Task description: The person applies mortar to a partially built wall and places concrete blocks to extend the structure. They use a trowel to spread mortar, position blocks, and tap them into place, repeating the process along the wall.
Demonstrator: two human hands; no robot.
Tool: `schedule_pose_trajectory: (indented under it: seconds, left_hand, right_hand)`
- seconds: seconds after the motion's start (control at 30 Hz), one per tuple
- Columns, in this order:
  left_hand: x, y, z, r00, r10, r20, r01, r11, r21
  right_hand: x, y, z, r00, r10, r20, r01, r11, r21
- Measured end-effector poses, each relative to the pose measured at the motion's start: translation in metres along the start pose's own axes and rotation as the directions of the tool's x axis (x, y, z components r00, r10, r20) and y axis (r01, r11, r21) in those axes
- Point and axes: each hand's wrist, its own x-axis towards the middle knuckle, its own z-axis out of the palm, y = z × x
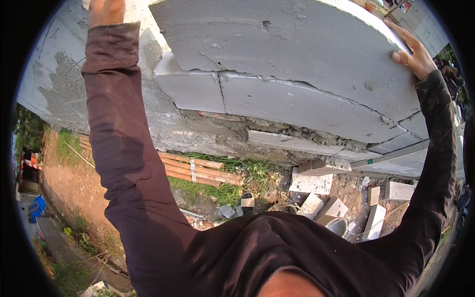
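Right grip (pixel 417 55) touches the large gray block (pixel 297 47).

we find the upper block (pixel 297 44) atop the lower course (pixel 307 104), with poles (pixel 210 172) on the grass (pixel 225 197) left of loose blocks (pixel 374 222) below.

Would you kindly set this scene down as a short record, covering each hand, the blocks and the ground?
Left hand: cut off by the picture's top edge; its grip cannot be seen
Right hand: open, at the right end of the upper block
Lower row: grey blocks beneath the upper block, an uneven dark joint between
Ground: banded poles beside grass; pale pieces at right
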Motion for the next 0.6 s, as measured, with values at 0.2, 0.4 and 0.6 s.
schedule_pose_trajectory:
  seconds: [0.2,0.4,0.6]
  left_hand:
    - [-0.062,-0.093,-0.101,0.943,-0.155,-0.296,0.213,0.961,0.176]
    - [-0.07,-0.097,0.013,0.89,-0.338,-0.306,0.32,0.941,-0.108]
    - [-0.069,-0.14,-0.011,0.88,-0.326,-0.346,0.212,0.921,-0.327]
  right_hand:
    - [0.012,-0.016,-0.003,0.999,0.017,0.037,-0.016,0.999,-0.035]
    - [0.011,-0.013,0.0,0.998,0.036,0.046,-0.036,0.999,-0.012]
    - [0.01,-0.017,-0.002,0.998,-0.063,-0.022,0.063,0.997,-0.043]
